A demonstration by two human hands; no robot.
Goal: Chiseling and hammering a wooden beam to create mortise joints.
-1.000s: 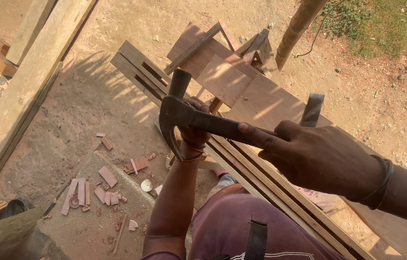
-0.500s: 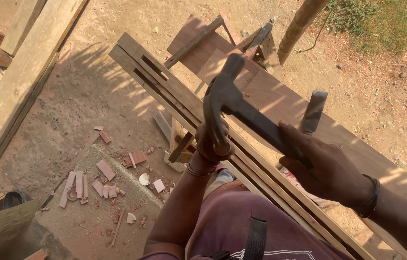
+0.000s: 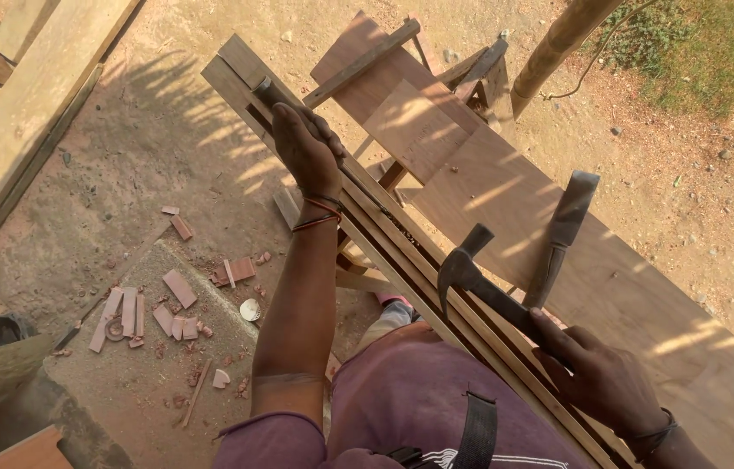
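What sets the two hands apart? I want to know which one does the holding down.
The left hand lies palm down on the slats, far up the bench; the right hand is closed around the hammer handle, near the body. The left arm is stretched out, the right drawn in. Both wear wristbands.

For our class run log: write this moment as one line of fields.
left hand: pressing on wooden slats | right hand: gripping claw hammer | chisel: lying on board
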